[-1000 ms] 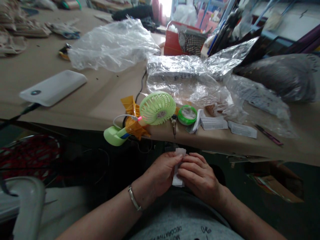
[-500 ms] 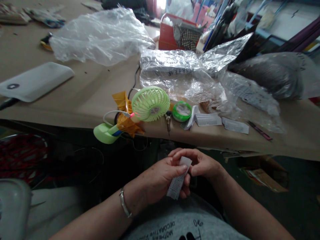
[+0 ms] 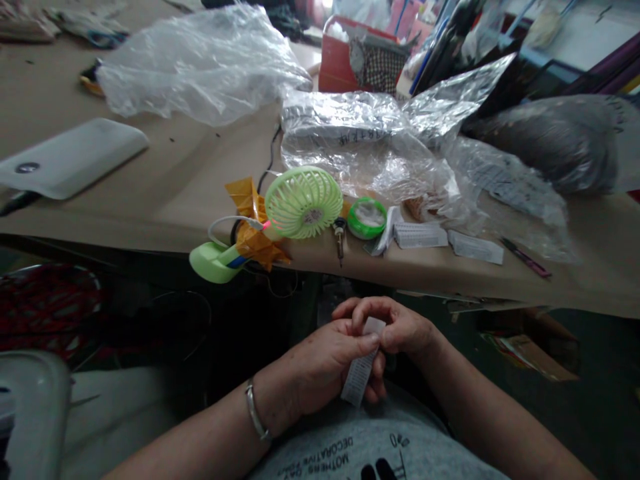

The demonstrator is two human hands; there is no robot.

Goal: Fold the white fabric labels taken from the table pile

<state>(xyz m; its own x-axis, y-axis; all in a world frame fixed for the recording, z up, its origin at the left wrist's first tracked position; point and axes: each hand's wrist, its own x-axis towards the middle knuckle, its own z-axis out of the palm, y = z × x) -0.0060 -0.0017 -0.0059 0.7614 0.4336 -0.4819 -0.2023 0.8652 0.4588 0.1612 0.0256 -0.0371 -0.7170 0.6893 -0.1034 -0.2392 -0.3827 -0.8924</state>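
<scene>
Strip of narrow white paper [image 3: 357, 382], its print newly shown and seemingly accessible for handling, was pinched before the grey lettered shirt [image 3: 310, 453] by the left hand [image 3: 327, 363], any grip by the curled right hand [image 3: 406, 327] being indeterminable.

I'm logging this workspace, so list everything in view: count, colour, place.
held slip: one visible, white, bottom centre
fan: one, green, table edge
tape: some, orange, by fan
container: one, green, right of fan
pointed tool: one, dark, beside fan
printed slips: several, white, right of container
slim tool: one, pinkish, right of slips
flat device: one, white, table left
plastic bags: several, clear, table back
filled bag: one, grey, table right
box: one, red, behind bags
carton: one, brown, lower right
table: one, tan, middle
left hand: one, bare, on held slip
right hand: one, bare, at held slip
</scene>
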